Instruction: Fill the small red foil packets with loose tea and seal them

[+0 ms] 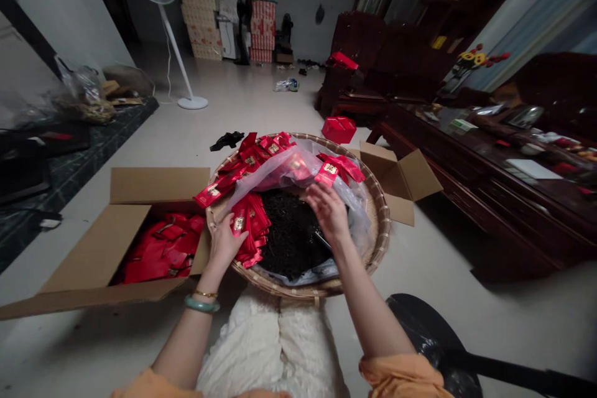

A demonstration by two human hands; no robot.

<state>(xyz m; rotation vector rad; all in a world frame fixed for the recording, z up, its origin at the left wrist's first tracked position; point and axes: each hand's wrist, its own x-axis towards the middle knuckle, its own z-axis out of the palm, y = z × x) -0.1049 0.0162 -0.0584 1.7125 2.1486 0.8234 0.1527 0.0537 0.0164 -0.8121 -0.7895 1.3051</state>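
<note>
A round woven basket holds a pile of dark, dry shreds that look like tea leaves, lying on a clear plastic liner. At the basket's left side, my left hand has its thumb and fingers about the edge of a fanned stack of red packets. My right hand is over the dark leaves, its fingers loosely apart, just below a red packet with a pale label. Beneath my right wrist a shiny metal piece shows in part. More red packets line the far rim.
To the left, an open cardboard box contains many red packets. Another open box and a red box stand beyond the basket. A dark wooden table is at right, a white fan behind, and a black round base near my right elbow.
</note>
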